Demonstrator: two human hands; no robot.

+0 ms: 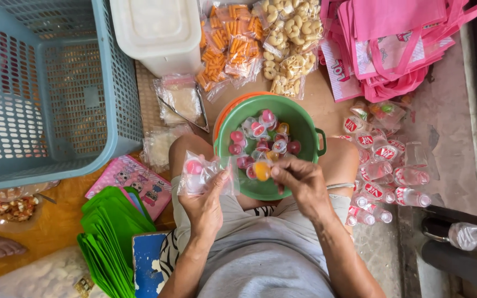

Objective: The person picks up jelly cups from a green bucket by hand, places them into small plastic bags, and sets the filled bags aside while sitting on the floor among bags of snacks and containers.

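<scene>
My left hand (pixel 205 201) grips a small clear plastic bag (pixel 202 174) that holds a pink jelly cup. My right hand (pixel 302 182) pinches an orange jelly cup (pixel 261 170) right beside the bag's open edge. Both hands hover over my lap, at the near rim of a green bowl (pixel 305 129). The bowl rests between my knees and holds several small jelly cups (pixel 260 138) in pink, red and yellow.
A blue plastic basket (pixel 51 88) stands at the left, a white lidded container (pixel 158 33) behind it. Snack packets (pixel 260 44) lie at the back, pink bags (pixel 393 44) at the right. Small water bottles (pixel 387 171) sit by my right knee, green bags (pixel 111 237) at the left.
</scene>
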